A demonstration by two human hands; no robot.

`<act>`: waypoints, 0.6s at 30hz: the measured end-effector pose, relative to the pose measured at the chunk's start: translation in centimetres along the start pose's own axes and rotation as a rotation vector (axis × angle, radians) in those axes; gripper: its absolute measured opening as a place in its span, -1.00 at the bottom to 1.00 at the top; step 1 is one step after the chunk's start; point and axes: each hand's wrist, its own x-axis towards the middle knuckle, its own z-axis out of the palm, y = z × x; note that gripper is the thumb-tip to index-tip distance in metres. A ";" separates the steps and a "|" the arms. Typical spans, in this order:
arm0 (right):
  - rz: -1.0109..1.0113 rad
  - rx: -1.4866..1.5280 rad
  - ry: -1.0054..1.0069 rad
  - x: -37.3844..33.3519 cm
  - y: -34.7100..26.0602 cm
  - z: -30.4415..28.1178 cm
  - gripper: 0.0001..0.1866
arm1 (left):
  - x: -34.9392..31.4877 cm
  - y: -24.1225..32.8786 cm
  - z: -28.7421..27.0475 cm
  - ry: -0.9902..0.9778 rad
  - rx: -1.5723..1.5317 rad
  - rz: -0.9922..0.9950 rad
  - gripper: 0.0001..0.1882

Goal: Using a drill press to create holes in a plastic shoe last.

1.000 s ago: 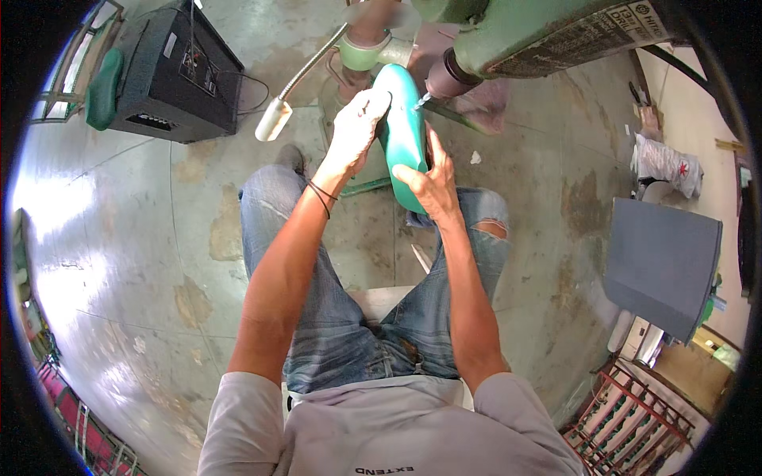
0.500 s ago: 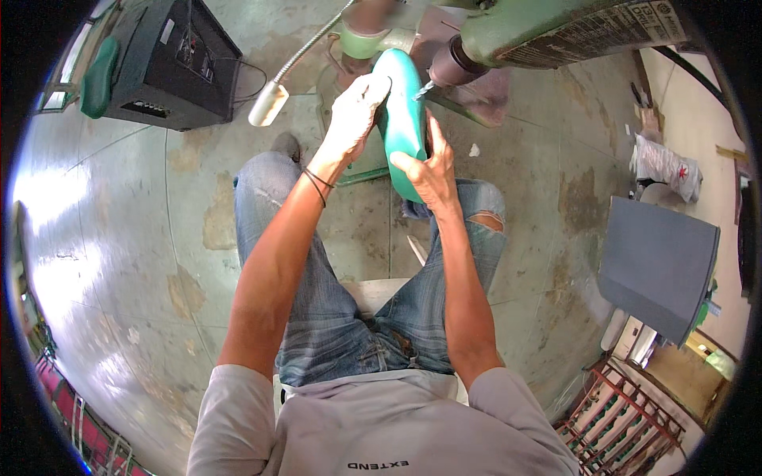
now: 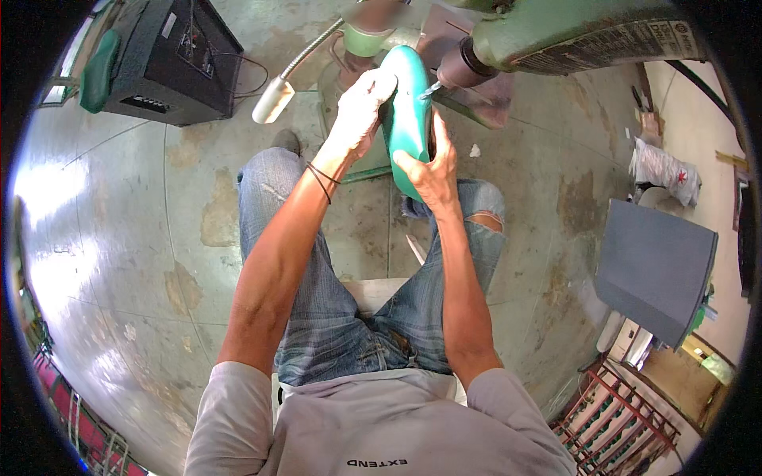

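Note:
A glossy green shoe last (image 3: 409, 119) is held up in front of me, its long axis pointing away. My left hand (image 3: 363, 113) grips its left side near the far end, with the fingers partly hidden. Lower down on the right, my right hand (image 3: 433, 176) clasps the near end, thumb across the top and fingers along the right side. From the right, a drill bit (image 3: 429, 90) in a dark chuck (image 3: 463, 67) reaches the last's right edge; whether it touches or enters the surface I cannot tell. The chuck belongs to a green drilling machine (image 3: 556, 36).
A lamp (image 3: 273, 101) on a flexible metal neck hangs left of the last. Far left stands a black box (image 3: 175, 71) with a cable, another green piece (image 3: 100, 71) beside it. To the right are a grey panel (image 3: 657, 270), a plastic bag (image 3: 668, 170) and a reddish rack (image 3: 615, 416).
The view has shifted slightly, moving the machine a little to the right in the picture. Both hands keep the same grip on the shoe last, which stays by the drill bit.

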 end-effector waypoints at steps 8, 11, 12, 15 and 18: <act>0.053 -0.031 0.031 0.0 0.4 0.3 -0.17 | 0.1 0.1 0.0 -0.004 -0.012 -0.024 -0.66; 0.059 -0.027 -0.049 -0.1 -0.1 -0.3 -0.08 | 0.0 -0.6 -0.5 -0.023 -0.057 -0.009 -0.68; 0.063 -0.032 -0.044 -0.1 -0.3 -0.5 -0.08 | 0.2 -0.9 -0.8 0.006 -0.033 -0.021 -0.68; 0.187 -0.153 -0.208 -1.0 -1.1 -0.5 0.11 | 0.2 -1.8 -1.6 0.026 -0.063 -0.023 -0.69; 0.272 -0.237 -0.206 -2.0 -1.4 0.1 0.04 | 0.1 -2.3 -2.1 0.155 -0.130 -0.065 -0.72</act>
